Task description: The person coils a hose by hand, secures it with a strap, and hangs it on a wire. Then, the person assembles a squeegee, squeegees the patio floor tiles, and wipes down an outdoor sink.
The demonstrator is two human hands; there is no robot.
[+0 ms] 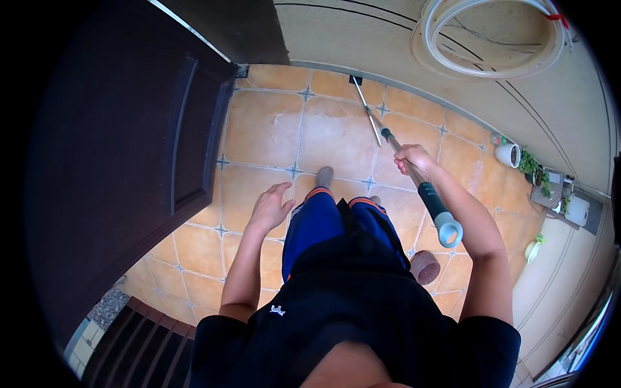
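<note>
A floor squeegee with a metal pole and green grip (pixel 432 200) slants across the view, and my right hand (pixel 414 160) is wrapped round its pole. Its long thin blade (pixel 373 127) rests against the orange floor tiles (pixel 264 137), by the foot of the wall. My left hand (pixel 270 204) hangs beside my left thigh, fingers apart, with nothing in it. Damp-looking pale patches show on the tiles ahead of my feet.
A dark door (pixel 129 149) stands at the left. Along the right wall sit a white pot (pixel 508 155) and green plants (pixel 529 163). A pinkish-brown pot (pixel 425 267) is near my right leg. A coiled clear hose (pixel 420 39) hangs on the wall.
</note>
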